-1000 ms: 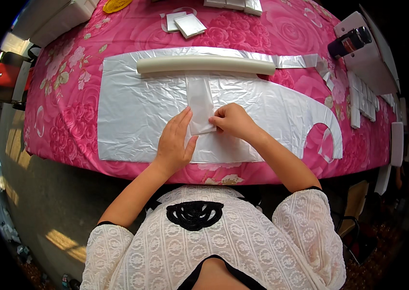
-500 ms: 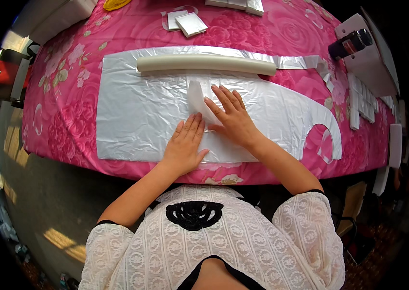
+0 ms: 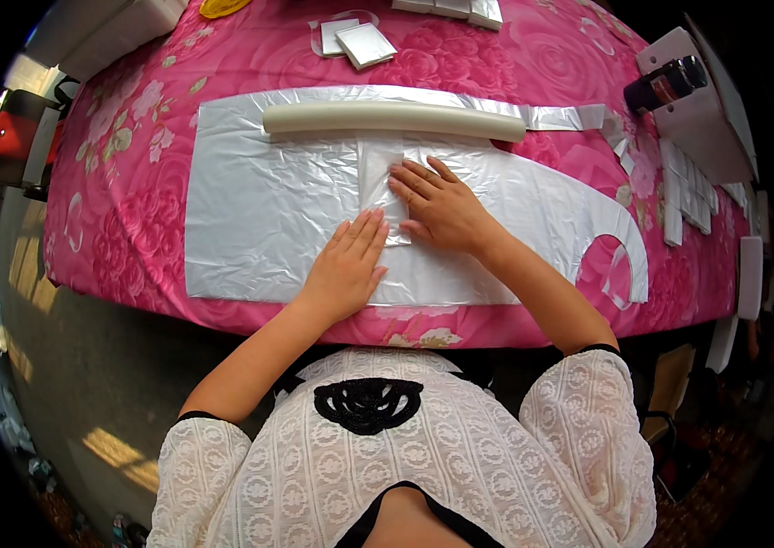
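A thin silvery-white plastic apron (image 3: 268, 210) lies spread sideways across the table, its neck loop at the right. Near the middle of the apron, a small translucent plastic piece (image 3: 378, 173) lies flat. My left hand (image 3: 347, 263) rests on the apron at that piece's lower left edge, fingers stretched out. My right hand (image 3: 442, 205) presses on the piece's right side with its fingers spread. Neither hand grips anything. Beyond both hands, a long pale tube (image 3: 396, 118) lies across the apron's far part.
A pink floral tablecloth (image 3: 122, 228) covers the table. Folded silvery packets (image 3: 364, 46) lie at the far side, with more packets (image 3: 684, 187) at the right. A dark bottle (image 3: 666, 84) lies against a white box (image 3: 707, 128). A yellow object (image 3: 221, 7) shows at the far left.
The translucent piece, its tip raised before, now lies flatter. My right hand has shifted slightly to the right and down onto it; my left hand has moved a little.
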The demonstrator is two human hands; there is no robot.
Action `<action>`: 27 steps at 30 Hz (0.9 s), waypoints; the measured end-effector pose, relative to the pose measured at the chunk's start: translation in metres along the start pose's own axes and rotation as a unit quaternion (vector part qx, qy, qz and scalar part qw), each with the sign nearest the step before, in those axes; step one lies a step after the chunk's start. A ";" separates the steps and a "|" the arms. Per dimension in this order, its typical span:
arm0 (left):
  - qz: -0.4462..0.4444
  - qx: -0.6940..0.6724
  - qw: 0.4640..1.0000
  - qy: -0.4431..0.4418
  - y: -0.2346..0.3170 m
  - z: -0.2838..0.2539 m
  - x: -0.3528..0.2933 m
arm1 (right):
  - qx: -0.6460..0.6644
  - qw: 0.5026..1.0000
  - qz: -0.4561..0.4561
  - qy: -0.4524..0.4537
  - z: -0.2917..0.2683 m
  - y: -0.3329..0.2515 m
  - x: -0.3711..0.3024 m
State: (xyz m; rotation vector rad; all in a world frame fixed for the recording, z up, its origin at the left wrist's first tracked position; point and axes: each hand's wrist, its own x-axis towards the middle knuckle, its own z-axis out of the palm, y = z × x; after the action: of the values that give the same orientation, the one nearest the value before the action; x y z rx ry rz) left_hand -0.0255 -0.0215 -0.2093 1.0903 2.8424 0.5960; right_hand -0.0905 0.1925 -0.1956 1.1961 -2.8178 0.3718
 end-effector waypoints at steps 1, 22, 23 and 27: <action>-0.004 -0.003 1.000 -0.005 0.001 -0.001 0.000 | -0.033 0.999 0.024 0.021 -0.001 -0.001 -0.001; 0.077 -0.055 0.986 0.135 -0.015 -0.013 0.013 | 0.076 0.996 0.005 0.049 -0.005 -0.010 -0.005; 0.068 -0.078 0.987 0.123 -0.013 -0.015 0.014 | 0.084 0.995 0.012 0.054 -0.005 -0.010 -0.004; 0.152 -0.173 0.966 0.114 -0.005 -0.022 -0.002 | 0.107 0.990 -0.061 0.065 -0.004 -0.020 -0.016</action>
State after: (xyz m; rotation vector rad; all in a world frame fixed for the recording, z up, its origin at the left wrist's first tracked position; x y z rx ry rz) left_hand -0.0308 -0.0337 -0.1906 1.4764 2.6048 1.2597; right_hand -0.0653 0.1918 -0.1903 1.3208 -2.6321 0.7307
